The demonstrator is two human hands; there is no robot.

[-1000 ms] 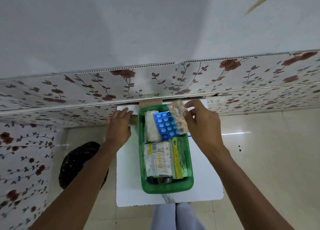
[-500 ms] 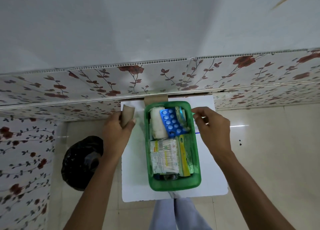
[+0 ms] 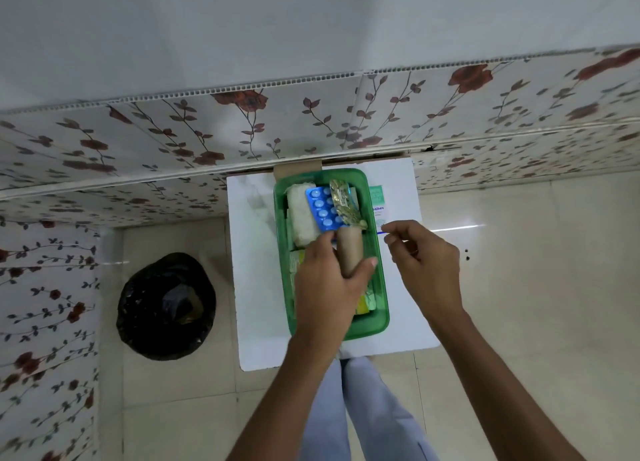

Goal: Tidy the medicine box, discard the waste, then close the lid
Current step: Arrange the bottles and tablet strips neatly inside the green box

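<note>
Head view, from nearest outward: at six o'clock a pair of pale trouser legs (image 3: 349, 401) stands under the near edge of a white table (image 3: 254, 287). Both forearms reach up from the bottom of the frame over it.

On the table sits the green medicine box (image 3: 382, 287), long side running from six to twelve o'clock, with no lid on it. The left hand (image 3: 327, 287) is over the middle of the box, fingers and thumb wrapped around a brown cardboard tube (image 3: 350, 249) that points toward twelve o'clock and lies over the box's contents. Whether the tube rests on them or is held just above I cannot tell. At three o'clock from that hand, just beside the box's right wall, the right hand (image 3: 424, 259) hovers over the table with fingers loosely curled, thumb and forefinger near each other; whether it pinches anything I cannot tell.

Beyond the left hand, in the far half of the box, a white gauze roll (image 3: 301, 218) lies along the left wall, a blue blister pack (image 3: 320, 209) leans against it, and a gold foil strip (image 3: 344, 202) overlaps the blister pack's right edge. A white and teal carton (image 3: 378, 202) shows outside the box's far right wall.

On the floor at nine o'clock from the box, well apart from the table, stands a bin lined with a black bag (image 3: 166, 304). At twelve o'clock the table's far edge touches a flowered wall (image 3: 207, 131).
</note>
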